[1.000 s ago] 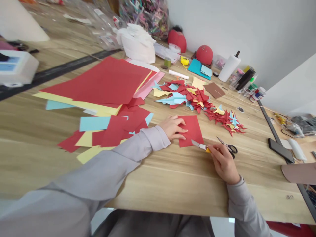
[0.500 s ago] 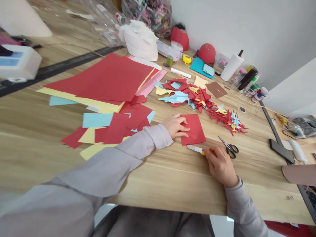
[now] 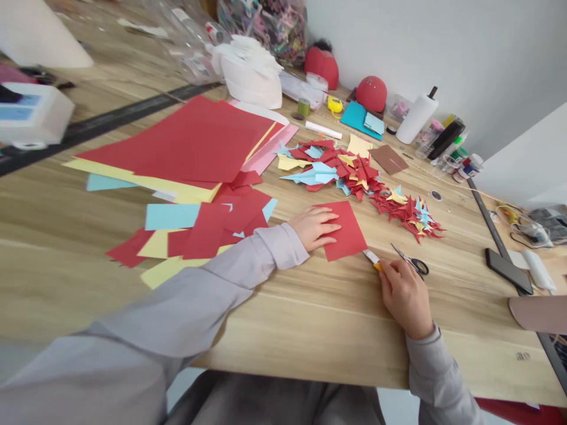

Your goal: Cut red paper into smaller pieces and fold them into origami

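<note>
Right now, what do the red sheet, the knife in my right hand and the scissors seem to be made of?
Red sheet: likely matte paper, thin and flat with crisp edges and no shine. Knife: blade probably metal, from its silvery look; the yellow part may be plastic, though little of it shows. Scissors: slim grey blades look like metal; the rounded black handles could be plastic.

Bright, diffuse light; soft shadow beside left sleeve; wide-angle stretch, blur toward edges.
</note>
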